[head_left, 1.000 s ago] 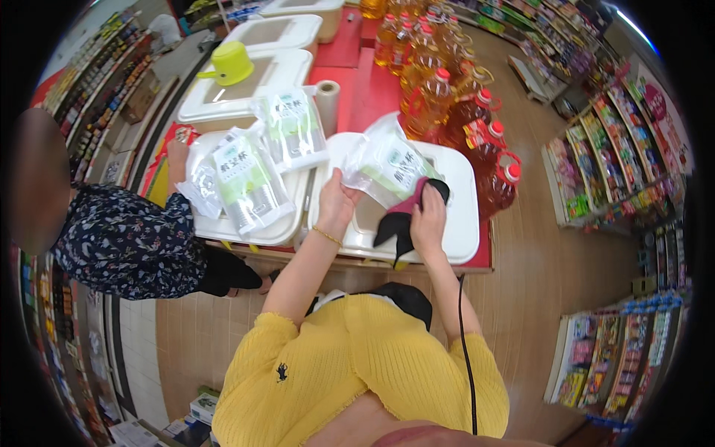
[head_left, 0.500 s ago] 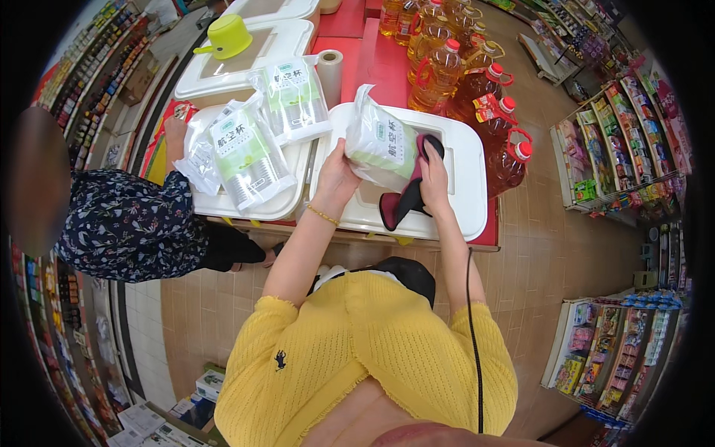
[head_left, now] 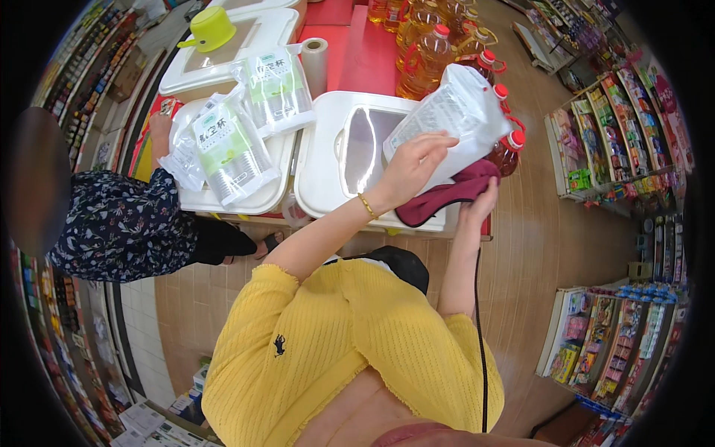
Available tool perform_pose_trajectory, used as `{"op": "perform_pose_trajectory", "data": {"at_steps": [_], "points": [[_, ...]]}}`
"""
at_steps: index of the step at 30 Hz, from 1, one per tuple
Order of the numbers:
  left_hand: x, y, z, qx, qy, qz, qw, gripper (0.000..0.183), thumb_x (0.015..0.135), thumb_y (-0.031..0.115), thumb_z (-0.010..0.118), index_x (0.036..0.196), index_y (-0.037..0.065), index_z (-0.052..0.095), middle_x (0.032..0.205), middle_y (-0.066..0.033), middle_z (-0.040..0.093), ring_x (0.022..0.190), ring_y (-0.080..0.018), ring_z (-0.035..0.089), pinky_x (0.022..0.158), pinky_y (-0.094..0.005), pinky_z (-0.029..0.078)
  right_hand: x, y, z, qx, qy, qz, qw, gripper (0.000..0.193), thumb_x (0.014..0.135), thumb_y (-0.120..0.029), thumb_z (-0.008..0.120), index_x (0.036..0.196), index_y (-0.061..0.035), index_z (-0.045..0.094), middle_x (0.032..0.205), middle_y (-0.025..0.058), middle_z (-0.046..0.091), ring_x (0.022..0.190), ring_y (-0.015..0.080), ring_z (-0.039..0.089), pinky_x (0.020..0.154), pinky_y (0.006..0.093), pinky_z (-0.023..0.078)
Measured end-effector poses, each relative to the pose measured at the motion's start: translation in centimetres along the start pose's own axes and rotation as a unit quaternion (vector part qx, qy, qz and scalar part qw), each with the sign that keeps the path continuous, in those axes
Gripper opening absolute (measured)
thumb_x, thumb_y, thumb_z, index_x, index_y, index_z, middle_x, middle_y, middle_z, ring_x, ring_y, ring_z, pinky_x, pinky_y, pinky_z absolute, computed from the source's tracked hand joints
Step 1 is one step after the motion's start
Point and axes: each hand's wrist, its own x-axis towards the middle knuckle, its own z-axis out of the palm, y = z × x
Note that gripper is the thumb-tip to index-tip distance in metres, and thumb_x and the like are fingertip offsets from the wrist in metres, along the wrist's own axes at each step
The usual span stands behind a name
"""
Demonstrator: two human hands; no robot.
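A clear-wrapped pack of plastic cups [head_left: 463, 112] leans on its side at the right end of a white lidded bin [head_left: 320, 160]. My left hand [head_left: 417, 165] lies against the pack's near side with its fingers stretched out. Below the pack, a maroon cloth [head_left: 447, 197] with black edging hangs over the bin's near right corner. Its right end is gripped by my right hand [head_left: 482, 203], whose fingers are partly behind the fabric. Further left, two more wrapped cup packs, one nearer [head_left: 231, 153] and one farther [head_left: 275, 89], rest on a neighbouring bin lid.
Oil bottles [head_left: 428, 59] with red caps line the table's right side, close behind the pack. A film roll [head_left: 315, 65] stands upright at the back, and a lime-green dipper [head_left: 211, 31] sits on a far lid. Another person [head_left: 126, 223] stands at left, one hand near the packs.
The cup pack has shifted right and turned to show another face. My left hand has moved right with its fingers extended. My right hand has moved right and nearer, spreading the maroon cloth out.
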Motion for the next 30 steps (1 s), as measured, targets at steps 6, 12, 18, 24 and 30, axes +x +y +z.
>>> {"op": "perform_pose_trajectory", "data": {"at_steps": [6,12,18,24,30], "points": [[-3.7,-9.0,1.3,0.417,-0.142,0.060,0.896,0.065,0.073,0.025,0.075,0.133,0.018,0.050,0.146,-0.0122,0.036,0.134,-0.0397,0.030,0.108,-0.0578,0.026,-0.1,-4.3,-2.1,0.012,-0.013,-0.049,0.999,0.038,0.098,-0.030,0.041,0.118,-0.0001,0.051,0.101,0.0153,0.063,0.084,0.0272,0.063,0.076,0.0412,0.052],[-4.1,-10.0,1.9,0.490,-0.108,0.093,0.860,0.061,0.070,0.021,0.074,0.128,0.020,0.053,0.136,-0.0091,0.047,0.125,-0.0341,0.040,0.098,-0.0529,0.035,-0.9,-4.5,-0.7,0.009,0.012,-0.053,0.998,0.042,0.100,-0.032,0.035,0.118,0.0017,0.053,0.114,0.0114,0.060,0.100,0.0230,0.059,0.088,0.0358,0.047],[-4.7,-8.6,2.7,0.428,-0.052,0.152,0.890,0.034,0.071,0.006,0.063,0.104,0.011,0.063,0.116,-0.0095,0.058,0.108,-0.0330,0.052,0.090,-0.0457,0.042,-3.4,-5.1,3.2,-0.308,-0.367,-0.274,0.834,0.058,0.098,-0.043,0.034,0.132,0.0034,0.046,0.134,0.0160,0.048,0.128,0.0261,0.043,0.107,0.0373,0.031],[-5.0,-10.3,2.2,0.393,-0.035,0.160,0.905,0.018,0.069,0.004,0.062,0.087,0.005,0.063,0.104,-0.0102,0.060,0.105,-0.0347,0.054,0.085,-0.0439,0.046,-0.8,-0.7,3.6,-0.663,-0.433,-0.317,0.522,0.043,0.092,-0.022,0.045,0.135,-0.0186,0.050,0.108,0.0111,0.060,0.098,0.0307,0.054,0.085,0.0435,0.036],[-5.2,-9.2,3.1,0.399,-0.020,0.129,0.908,0.031,0.073,0.003,0.061,0.104,0.009,0.064,0.119,-0.0099,0.058,0.110,-0.0352,0.052,0.090,-0.0441,0.044,5.8,1.1,4.9,-0.694,-0.352,-0.336,0.531,0.048,0.088,-0.025,0.049,0.135,-0.0196,0.049,0.133,0.0128,0.053,0.108,0.0323,0.055,0.087,0.0464,0.041]]}}
